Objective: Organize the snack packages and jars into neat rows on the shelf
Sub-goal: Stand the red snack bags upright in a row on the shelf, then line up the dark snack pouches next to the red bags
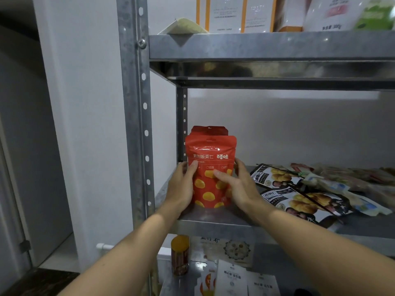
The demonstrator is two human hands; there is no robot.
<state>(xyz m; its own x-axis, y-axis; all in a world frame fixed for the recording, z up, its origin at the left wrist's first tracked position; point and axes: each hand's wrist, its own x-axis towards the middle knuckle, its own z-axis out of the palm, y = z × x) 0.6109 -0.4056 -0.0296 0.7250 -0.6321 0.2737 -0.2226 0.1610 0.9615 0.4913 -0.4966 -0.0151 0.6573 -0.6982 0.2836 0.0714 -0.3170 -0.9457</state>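
Red pouch stands upright at the shelf's front-left corner, long axis vertical, cupped between left hand and right hand, another red pouch right behind.

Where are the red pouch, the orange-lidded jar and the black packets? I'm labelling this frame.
red pouch (210, 167): head view, front panel.
orange-lidded jar (180, 256): head view, side below the lid.
black packets (299, 201): head view, face of the nearer one.

mid shelf: red pouches upright at left end, black packs flat on right w/ other packs
top shelf: white boxes
low shelf: jar, white packs
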